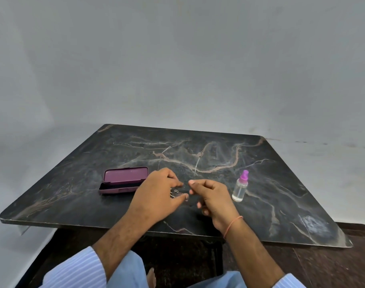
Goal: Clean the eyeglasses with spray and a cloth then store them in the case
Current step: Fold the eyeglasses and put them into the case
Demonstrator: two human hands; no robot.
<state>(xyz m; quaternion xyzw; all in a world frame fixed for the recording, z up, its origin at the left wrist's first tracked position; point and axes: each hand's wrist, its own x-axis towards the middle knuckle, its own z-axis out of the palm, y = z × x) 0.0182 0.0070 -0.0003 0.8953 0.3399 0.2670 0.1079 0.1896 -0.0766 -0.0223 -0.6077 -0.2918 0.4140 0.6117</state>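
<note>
We see a dark marbled table point(198, 150) with pale veins, and we take the spray bottle point(239, 189) as our landmark: a small clear bottle, upright, with a pink-purple nozzle and clear liquid inside. Well to the left of the bottle lies the case point(123, 180), purple and hard-shelled, its lid open and tilted back, its dark inside showing. Between the case and the bottle both hands hover just above the tabletop. Our left hand point(158, 194) is curled, thumb and forefinger closed on the glasses point(176, 192), of which we make out only thin silvery metal: small nose pads and a bit of wire frame under the fingers. A fine line rising past the left hand toward the far side may be a temple arm, though it is too thin for us to be sure. The lenses we cannot make out. Our right hand point(210, 196), just left of the bottle, has its fingers bent and the thumb meeting the forefinger in a pinch; whether it holds part of the glasses, we cannot tell. A thin orange band point(232, 225) circles the right wrist.
</note>
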